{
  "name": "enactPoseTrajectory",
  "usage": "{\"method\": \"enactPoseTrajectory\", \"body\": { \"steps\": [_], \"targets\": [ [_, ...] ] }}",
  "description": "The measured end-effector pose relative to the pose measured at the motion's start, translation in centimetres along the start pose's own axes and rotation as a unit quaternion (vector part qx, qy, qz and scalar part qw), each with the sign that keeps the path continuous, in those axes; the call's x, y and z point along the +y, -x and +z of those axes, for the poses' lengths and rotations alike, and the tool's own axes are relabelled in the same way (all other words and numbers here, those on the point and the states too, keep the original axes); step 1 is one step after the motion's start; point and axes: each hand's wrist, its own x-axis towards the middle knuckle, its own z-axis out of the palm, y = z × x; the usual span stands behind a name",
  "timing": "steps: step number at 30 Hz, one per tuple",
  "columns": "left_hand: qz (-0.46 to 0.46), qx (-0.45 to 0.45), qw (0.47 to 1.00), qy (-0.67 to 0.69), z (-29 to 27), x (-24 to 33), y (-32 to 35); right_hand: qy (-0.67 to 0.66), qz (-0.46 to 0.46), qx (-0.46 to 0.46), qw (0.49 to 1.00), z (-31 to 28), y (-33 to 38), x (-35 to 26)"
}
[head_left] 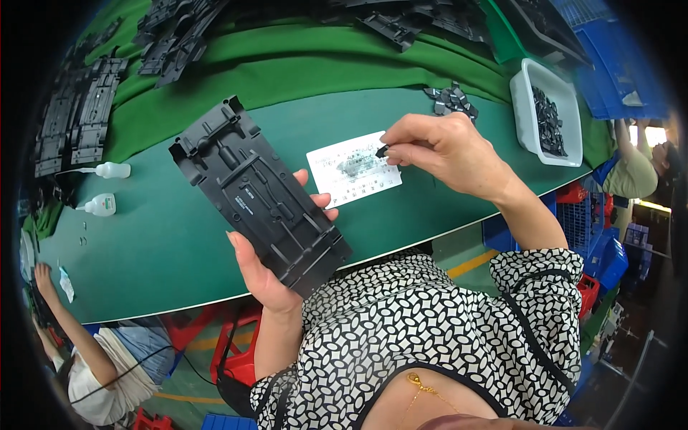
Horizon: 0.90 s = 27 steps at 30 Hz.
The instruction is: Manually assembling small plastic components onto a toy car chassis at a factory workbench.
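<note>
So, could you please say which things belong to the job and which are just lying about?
Likely in use:
black molded part in left hand
small black piece in right hand
white card
white bin of pieces

Seemingly lying about:
two white bottles
small white item at left

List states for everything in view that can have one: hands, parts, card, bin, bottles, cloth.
left hand: closed around the black panel
right hand: pinching a small black piece
black panel: held, ribbed side facing the camera
small black piece: held between thumb and finger
white card: flat, darkly smudged
white bin: open, part-filled with black pieces
two white bottles: capped or not, cannot tell
green cloth: rumpled
</note>
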Motion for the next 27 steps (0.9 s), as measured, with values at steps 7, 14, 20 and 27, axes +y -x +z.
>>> {"method": "enactPoseTrajectory", "body": {
  "steps": [7, 14, 20, 27],
  "targets": [
    [-0.009, -0.001, 1.000, -0.024, 0.1, 0.1, -0.1, 0.168, -0.103, -0.033, 0.980, 0.7, -1.2, 0.2],
    [-0.007, 0.005, 1.000, -0.027, 0.1, 0.2, 0.0, 0.177, -0.054, -0.061, 0.981, 1.0, -1.9, -0.3],
    [-0.007, 0.013, 0.999, -0.032, 0.3, 0.1, -0.1, 0.216, -0.068, -0.047, 0.973, 1.3, -2.3, 0.2],
    [-0.006, 0.011, 1.000, -0.029, 0.2, 0.2, 0.0, 0.214, -0.129, -0.006, 0.968, 1.5, -2.1, 0.3]
  ]
}}
